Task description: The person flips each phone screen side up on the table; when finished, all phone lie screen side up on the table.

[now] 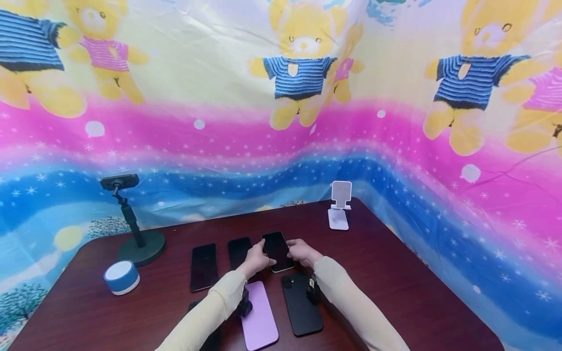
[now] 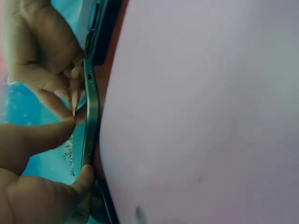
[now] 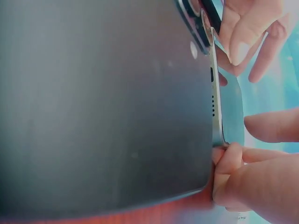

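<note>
Pale sleeves (image 1: 357, 312): closest of all, slanting in from the near side, each with a small dark device (image 1: 245, 303) at the wrist.
Left hand (image 1: 255, 258): grips the left long side of the black-screened phone (image 1: 277, 247), thumb over its lower glass.
Right hand (image 1: 303, 251): fingers curled against the phone's right side near its lower corner, thumb standing apart.
Phone between hands: ahead of the person, glass up, long axis running away, far end leaning slightly left; neither hand is nearer, since both touch it.
Just nearer: a black phone with lenses (image 1: 303, 304), back up, and a lavender phone (image 1: 260, 317) to its left.
Leftward: a part-covered dark phone (image 1: 239, 248), then a larger dark phone (image 1: 204, 267).
Farther across the surface (image 1: 382, 273): a white stand (image 1: 339, 219) right; a blue-and-white cylinder (image 1: 121, 278) and dark green stand (image 1: 141, 246) left.
Hard to make out: the phone's underside, whether it sits clear of the surface, and a dark item (image 1: 212, 339) mostly hidden by the left sleeve.
</note>
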### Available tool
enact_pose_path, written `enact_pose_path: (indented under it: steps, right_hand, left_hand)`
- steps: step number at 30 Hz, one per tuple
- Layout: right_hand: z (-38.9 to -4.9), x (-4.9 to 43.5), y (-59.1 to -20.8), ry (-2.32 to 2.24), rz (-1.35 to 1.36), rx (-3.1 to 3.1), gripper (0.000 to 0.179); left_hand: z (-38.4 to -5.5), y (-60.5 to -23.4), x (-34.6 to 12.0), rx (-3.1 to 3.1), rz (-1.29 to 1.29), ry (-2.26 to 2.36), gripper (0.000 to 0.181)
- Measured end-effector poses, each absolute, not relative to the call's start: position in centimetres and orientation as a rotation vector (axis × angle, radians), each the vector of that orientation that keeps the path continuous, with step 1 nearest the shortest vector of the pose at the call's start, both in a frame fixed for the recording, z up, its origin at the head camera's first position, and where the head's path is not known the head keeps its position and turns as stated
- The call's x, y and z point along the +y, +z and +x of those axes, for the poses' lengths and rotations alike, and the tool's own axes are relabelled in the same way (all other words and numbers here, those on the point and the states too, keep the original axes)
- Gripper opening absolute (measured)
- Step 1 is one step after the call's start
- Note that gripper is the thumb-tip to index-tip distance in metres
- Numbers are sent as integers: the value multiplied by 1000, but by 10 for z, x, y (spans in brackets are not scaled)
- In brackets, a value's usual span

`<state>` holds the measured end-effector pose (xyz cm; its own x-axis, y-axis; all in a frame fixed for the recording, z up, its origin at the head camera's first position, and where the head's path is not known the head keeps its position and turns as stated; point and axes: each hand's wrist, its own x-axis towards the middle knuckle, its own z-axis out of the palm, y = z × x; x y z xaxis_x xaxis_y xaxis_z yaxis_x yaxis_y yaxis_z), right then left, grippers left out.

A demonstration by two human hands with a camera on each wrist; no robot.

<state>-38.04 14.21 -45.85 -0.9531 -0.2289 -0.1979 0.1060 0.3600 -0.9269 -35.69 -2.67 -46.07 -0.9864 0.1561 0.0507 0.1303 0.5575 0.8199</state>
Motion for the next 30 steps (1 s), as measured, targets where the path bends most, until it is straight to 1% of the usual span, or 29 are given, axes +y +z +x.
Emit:
enact_pose_path:
  steps: [5,10,15,19,21,26,30]
  right_hand:
    - [-379,144,-459,-1629,-68,2349,53]
    - [-376,147,-456,-1623,-46,2422,48]
    - [-360,140,-443,-1585,-150,2536,45]
    - [-336,119,-434,-1538,-316,2549,54]
    - [-321,104,-433,-1530,-355,2495,58]
    - [-273,63,-435,-1531,-379,2296,49]
    - [-234,40,-435,-1531,-394,2096,46]
  left_hand:
    - [-351,-458,-39,2623,270,1584,84]
    - [-338,-447,-60,2599,291,1639,82]
    - [-318,-435,-89,2649,311,1627,75]
    - [-298,-431,-117,2709,353,1588,70]
    - [-288,-431,-130,2746,376,1550,67]
    - [-267,-434,-157,2868,456,1392,65]
    - [-255,-436,-177,2918,498,1254,66]
